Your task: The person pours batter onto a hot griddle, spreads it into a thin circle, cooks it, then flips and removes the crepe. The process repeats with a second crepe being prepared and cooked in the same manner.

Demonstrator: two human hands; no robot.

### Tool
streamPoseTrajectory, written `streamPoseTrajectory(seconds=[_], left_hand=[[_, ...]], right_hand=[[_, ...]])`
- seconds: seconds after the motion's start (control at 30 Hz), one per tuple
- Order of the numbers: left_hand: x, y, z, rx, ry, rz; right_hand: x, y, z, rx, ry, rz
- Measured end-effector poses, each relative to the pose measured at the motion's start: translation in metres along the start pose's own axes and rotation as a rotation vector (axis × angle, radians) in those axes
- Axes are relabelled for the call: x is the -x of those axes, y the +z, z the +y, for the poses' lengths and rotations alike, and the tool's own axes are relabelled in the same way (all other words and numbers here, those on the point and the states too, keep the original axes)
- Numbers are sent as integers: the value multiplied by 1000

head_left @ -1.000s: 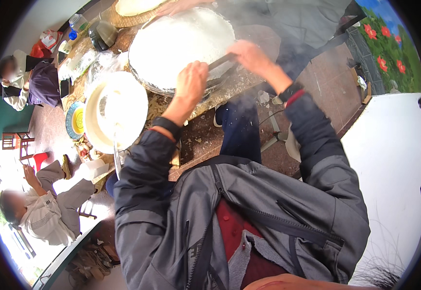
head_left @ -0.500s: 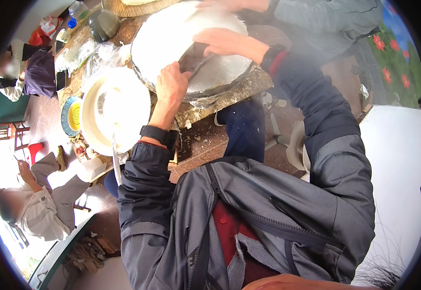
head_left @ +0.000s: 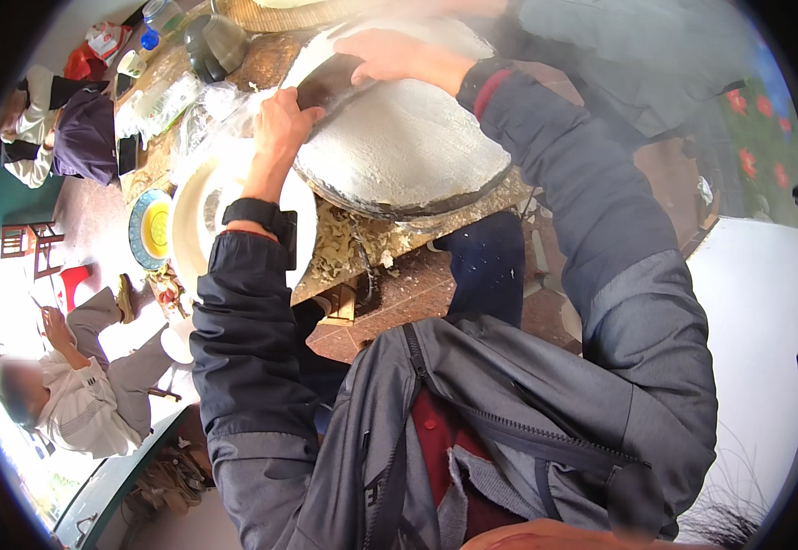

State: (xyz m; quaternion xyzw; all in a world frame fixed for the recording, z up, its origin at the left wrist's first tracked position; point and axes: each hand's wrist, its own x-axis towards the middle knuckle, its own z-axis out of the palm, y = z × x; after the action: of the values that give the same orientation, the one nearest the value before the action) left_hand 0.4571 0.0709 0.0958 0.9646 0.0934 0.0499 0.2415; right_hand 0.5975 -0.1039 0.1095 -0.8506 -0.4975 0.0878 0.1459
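Both hands grip a dark flat scraper (head_left: 327,81) over a round griddle (head_left: 399,207). A thin layer of white batter (head_left: 408,147) covers the griddle, smooth and slightly bubbly on the near side of the scraper. My left hand (head_left: 278,133) is closed on the scraper's near-left end, thumb towards the griddle. At the other end, my right hand (head_left: 399,57) lies over it with fingers bent, their tips partly hidden. Steam blurs the far side. Beneath my left wrist stands a large pale basin (head_left: 303,234).
Left of the basin sits a blue-rimmed plate (head_left: 138,229) with something yellow. Farther back are plastic bags (head_left: 202,119) and a dark rounded pot (head_left: 216,46). Another person's grey sleeve (head_left: 601,46) reaches in at the far right. Pale scraps (head_left: 349,243) litter the table edge.
Both hands and the scraper have moved left and away from me across the griddle. More of the smooth batter layer shows on the near right side.
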Motion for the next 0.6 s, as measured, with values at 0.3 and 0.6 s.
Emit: streamPoseTrajectory(seconds=[0.3, 0.6], left_hand=[[-63, -7, -15, -48, 19, -22], [-138, 21, 21, -103, 269, 121]], right_hand=[[-40, -11, 23, -2, 48, -9], [-9, -31, 80, -5, 122, 427]])
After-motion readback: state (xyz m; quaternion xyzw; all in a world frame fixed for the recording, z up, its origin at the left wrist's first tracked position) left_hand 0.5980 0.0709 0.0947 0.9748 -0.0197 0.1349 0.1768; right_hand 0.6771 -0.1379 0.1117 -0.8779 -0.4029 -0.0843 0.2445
